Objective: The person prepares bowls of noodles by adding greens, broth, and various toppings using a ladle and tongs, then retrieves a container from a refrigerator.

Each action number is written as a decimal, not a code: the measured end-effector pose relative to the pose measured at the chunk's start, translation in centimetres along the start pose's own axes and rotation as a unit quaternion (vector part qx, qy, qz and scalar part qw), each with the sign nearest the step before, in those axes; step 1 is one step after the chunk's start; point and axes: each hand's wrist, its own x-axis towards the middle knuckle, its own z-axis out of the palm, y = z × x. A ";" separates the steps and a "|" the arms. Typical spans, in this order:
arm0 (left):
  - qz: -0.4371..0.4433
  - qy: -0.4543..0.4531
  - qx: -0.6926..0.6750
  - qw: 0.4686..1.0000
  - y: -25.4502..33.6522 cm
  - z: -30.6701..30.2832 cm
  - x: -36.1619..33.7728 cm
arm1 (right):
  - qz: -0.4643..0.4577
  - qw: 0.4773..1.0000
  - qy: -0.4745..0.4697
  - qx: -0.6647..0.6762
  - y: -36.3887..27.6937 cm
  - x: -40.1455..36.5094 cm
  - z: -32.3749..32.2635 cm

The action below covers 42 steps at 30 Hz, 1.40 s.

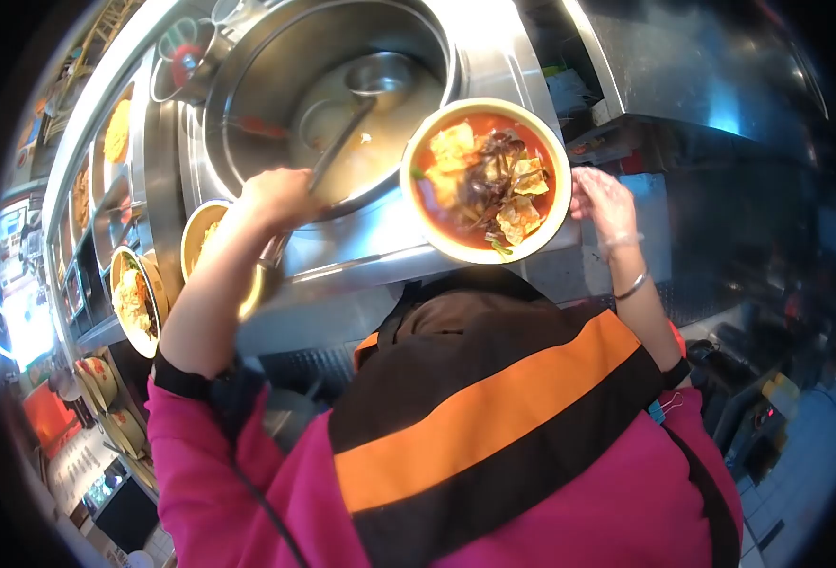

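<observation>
My left hand (pixel 281 201) is closed round the handle of a metal ladle (pixel 378 76), whose cup hangs inside a large steel stockpot (pixel 248 85) of cloudy broth. My right hand (pixel 607 204) has curled fingers at the right rim of a yellow-edged bowl (pixel 560 156); the thumb's hold is partly hidden. In the bowl are red soup, yellow fried-looking pieces (pixel 454 145) and dark shredded strips (pixel 494 180). It is level, overlapping the pot's right side and the steel counter edge.
At the left stand a bowl of noodle-like food (pixel 139 301) and another yellow bowl (pixel 194 237), partly behind my left arm. Topping trays (pixel 118 131) line the far left. A steel container (pixel 186 62) stands beside the pot. A steel counter (pixel 498 66) lies right of it.
</observation>
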 end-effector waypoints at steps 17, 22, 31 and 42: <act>0.150 0.118 -0.853 0.486 11.1 11.5 0.0 | -0.122 0.989 -0.048 0.068 1.3 3.8 1.7; 0.164 0.117 -0.864 0.461 10.7 10.9 -0.1 | -0.174 0.984 -0.026 0.029 0.7 2.7 2.0; 0.240 0.078 -0.868 0.427 8.9 3.9 -4.3 | -0.233 0.968 -0.035 0.080 -5.0 -0.7 0.8; 0.307 0.049 -0.844 0.436 15.8 -6.8 -2.2 | -0.192 0.972 -0.016 0.131 -12.6 2.3 -7.7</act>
